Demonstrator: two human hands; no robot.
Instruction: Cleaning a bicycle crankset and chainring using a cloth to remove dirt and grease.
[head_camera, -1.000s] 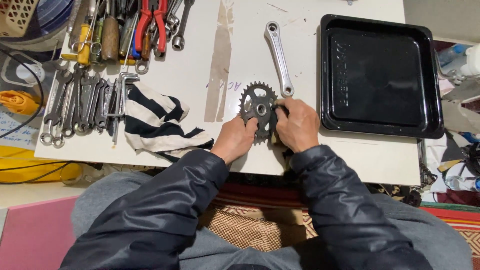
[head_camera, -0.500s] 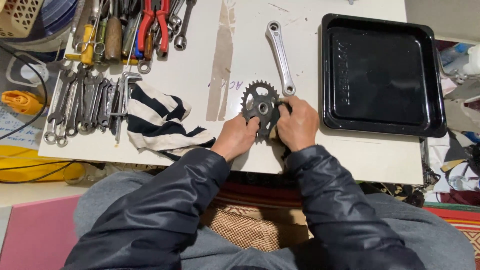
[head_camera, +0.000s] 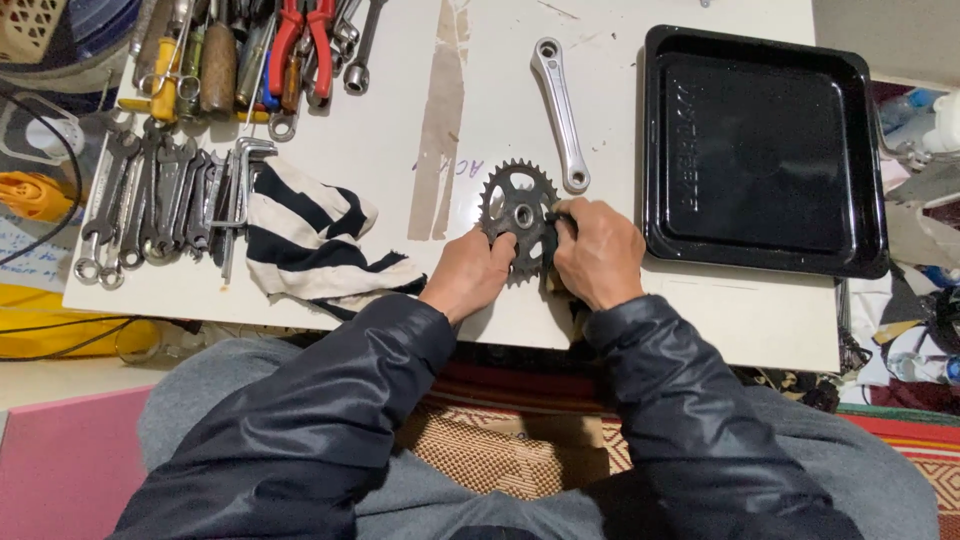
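Both hands are closed on a black toothed chainring (head_camera: 517, 212) lying flat near the front edge of the white surface (head_camera: 400, 150). Left hand (head_camera: 468, 275) steadies its lower-left rim; right hand (head_camera: 598, 250) pinches the right side, fingertips near the centre hole. A silver crank arm (head_camera: 558, 110) lies just beyond, apart from it. A striped cloth (head_camera: 310, 240) is to the left, a black tray (head_camera: 760, 150) to the right. Step looks like fitting or loosening something at the hub; firm counter-hold needed.

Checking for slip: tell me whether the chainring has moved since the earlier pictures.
No: the chainring keeps its place, just left of the crank arm's lower end.
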